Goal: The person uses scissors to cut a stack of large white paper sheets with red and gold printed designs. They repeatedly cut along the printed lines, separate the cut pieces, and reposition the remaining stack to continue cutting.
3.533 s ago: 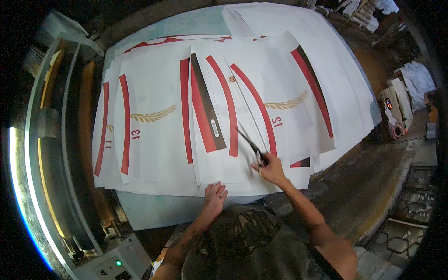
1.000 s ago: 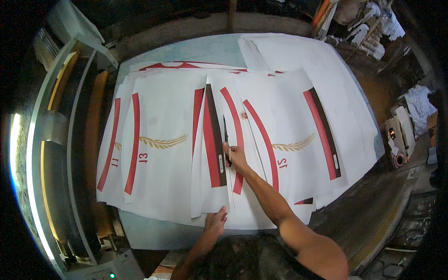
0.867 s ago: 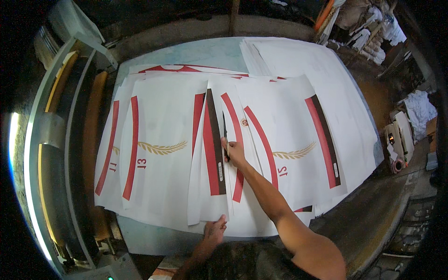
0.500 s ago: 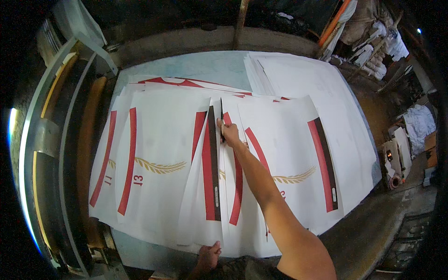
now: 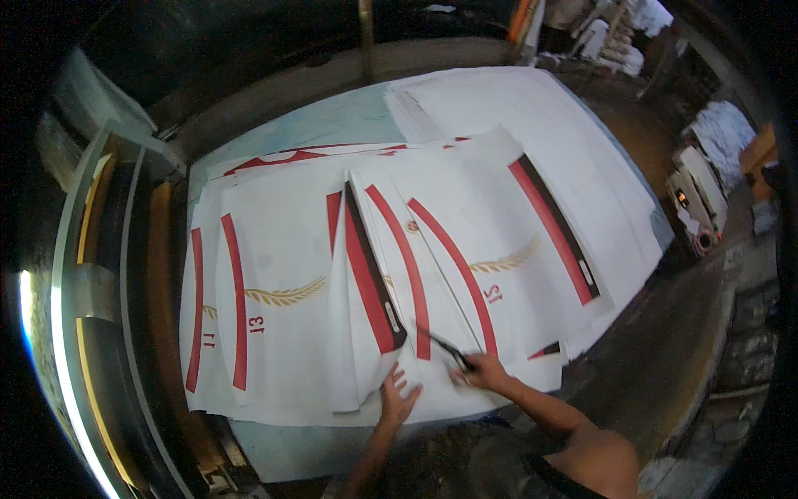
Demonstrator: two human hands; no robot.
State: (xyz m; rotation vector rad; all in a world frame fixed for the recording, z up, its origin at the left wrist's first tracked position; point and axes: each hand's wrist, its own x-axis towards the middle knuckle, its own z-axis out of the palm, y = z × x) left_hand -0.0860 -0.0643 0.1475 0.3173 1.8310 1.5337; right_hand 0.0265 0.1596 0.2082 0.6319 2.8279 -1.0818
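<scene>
White printed sheets [image 5: 283,341] lie overlapped on the table, marked with red bands, black strips and gold leaf sprays. My right hand [image 5: 486,374] is closed round the dark handles of a pair of scissors [image 5: 449,348], near the front edge of the stack. The blades point away and to the left, above the sheets; motion blurs them slightly. To the left of it, my left hand [image 5: 400,401] has its fingers spread at the near corner of a sheet with a red and black band [image 5: 372,287]. Whether its fingertips press on that sheet, I cannot tell.
A pale blue table [image 5: 287,453] carries the sheets, with a pile of plain white sheets [image 5: 515,104] at the far right. Along the left stands a machine with long rollers [image 5: 116,308]. White cloth [image 5: 716,141] and boxes lie beyond the right side.
My right hand has drawn the scissors from the far part of the sheets back toward me. The left hand has moved forward onto the sheet's near corner, its fingers spreading. The view has shifted.
</scene>
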